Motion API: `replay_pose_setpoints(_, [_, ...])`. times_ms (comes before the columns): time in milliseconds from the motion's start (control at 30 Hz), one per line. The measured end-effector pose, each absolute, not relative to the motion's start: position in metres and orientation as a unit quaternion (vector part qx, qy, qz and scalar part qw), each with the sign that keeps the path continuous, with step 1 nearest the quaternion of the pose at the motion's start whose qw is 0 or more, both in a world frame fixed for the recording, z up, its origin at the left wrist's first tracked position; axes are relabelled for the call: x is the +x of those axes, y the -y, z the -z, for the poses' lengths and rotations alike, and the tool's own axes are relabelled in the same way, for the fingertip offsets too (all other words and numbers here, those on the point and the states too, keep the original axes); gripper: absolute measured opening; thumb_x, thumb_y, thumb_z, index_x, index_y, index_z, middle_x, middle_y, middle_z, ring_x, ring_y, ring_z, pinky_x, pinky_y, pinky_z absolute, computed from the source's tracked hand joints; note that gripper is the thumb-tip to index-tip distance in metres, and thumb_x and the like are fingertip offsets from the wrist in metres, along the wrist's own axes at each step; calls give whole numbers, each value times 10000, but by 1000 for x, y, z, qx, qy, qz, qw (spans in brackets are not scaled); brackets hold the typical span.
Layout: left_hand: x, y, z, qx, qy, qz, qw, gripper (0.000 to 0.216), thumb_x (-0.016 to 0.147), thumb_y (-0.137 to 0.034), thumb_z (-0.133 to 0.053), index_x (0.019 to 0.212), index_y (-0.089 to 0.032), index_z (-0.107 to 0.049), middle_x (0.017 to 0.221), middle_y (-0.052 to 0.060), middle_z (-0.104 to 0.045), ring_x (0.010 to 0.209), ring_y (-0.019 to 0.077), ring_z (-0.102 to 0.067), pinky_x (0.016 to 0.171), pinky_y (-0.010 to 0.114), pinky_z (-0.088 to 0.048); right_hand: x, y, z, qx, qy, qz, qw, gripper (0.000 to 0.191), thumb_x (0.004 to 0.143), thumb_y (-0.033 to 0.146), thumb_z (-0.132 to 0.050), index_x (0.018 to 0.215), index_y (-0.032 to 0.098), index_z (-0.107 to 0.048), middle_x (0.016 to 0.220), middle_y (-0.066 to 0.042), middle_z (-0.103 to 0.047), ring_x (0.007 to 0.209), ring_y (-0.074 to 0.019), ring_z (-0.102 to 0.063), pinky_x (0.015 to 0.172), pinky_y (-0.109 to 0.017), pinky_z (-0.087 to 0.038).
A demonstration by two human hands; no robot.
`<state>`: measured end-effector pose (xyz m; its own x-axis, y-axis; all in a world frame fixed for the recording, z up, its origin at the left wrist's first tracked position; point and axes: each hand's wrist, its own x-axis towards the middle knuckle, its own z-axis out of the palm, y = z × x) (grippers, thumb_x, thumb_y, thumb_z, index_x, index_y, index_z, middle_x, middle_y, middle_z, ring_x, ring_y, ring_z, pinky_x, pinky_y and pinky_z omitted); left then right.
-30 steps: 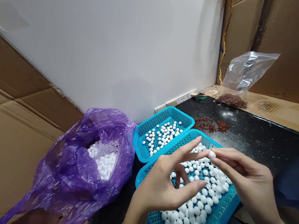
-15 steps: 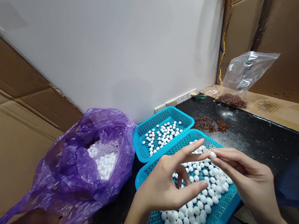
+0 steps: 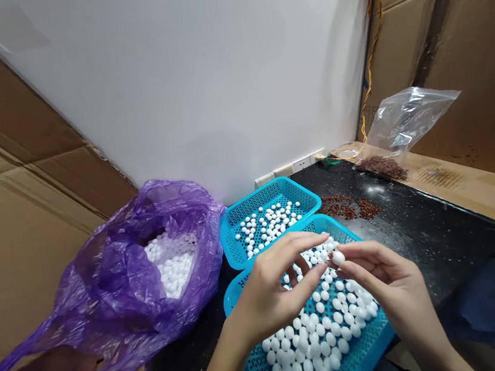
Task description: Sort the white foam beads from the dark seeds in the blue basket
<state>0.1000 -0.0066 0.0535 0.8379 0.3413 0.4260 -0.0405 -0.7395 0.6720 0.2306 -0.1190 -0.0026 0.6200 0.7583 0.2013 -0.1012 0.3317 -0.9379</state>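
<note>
A small white ball (image 3: 338, 257) is pinched in the fingertips of my right hand (image 3: 389, 291), above the near blue basket (image 3: 371, 343), which is full of white balls. My left hand (image 3: 272, 291) hovers just left of it with fingers curled loosely apart, its fingertips close to the ball and holding nothing I can see. Behind, a second blue basket (image 3: 249, 200) holds a thinner scatter of white balls.
A purple plastic bag (image 3: 121, 297) with more white balls lies open at the left. Small reddish-brown bits (image 3: 349, 206) are heaped on the black counter (image 3: 424, 230), beside a clear bag (image 3: 405, 115). Cardboard sheets flank both sides. A wall socket (image 3: 303, 162) sits behind.
Both hands have drawn slightly left and toward the far basket. My left fingers have curled in from their stretched pose. The ball stays pinched in my right fingertips.
</note>
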Motion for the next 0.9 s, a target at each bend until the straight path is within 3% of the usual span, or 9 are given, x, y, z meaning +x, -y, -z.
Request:
replay_pose_setpoints(233, [102,6,-57,897,-69,-241,363,185,861,-180,-575,1038,-170,-628,1004,65,-641,674,98,-583,533,200,-487,231,121,2,-470,344,-336,740,91,781,234,-697,867,206,-694,842,-28,-734,777,-182,-705,665,-233,-603])
replay_pose_setpoints(467, [99,-1,-56,869,-70,-216,440,104,807,-213,-663,887,-146,-666,849,49,-675,720,124,-615,556,200,-476,236,126,0,-443,393,-385,708,114,814,229,-662,892,269,-735,873,-2,-728,762,-165,-696,642,-226,-593])
replay_pose_setpoints(900, [101,-3,-52,867,-44,-244,432,54,752,-143,-709,778,-132,-663,767,37,-655,682,111,-598,573,197,-468,240,127,2,-452,447,-337,695,185,764,160,-712,858,312,-756,803,10,-743,755,-135,-680,672,-180,-554])
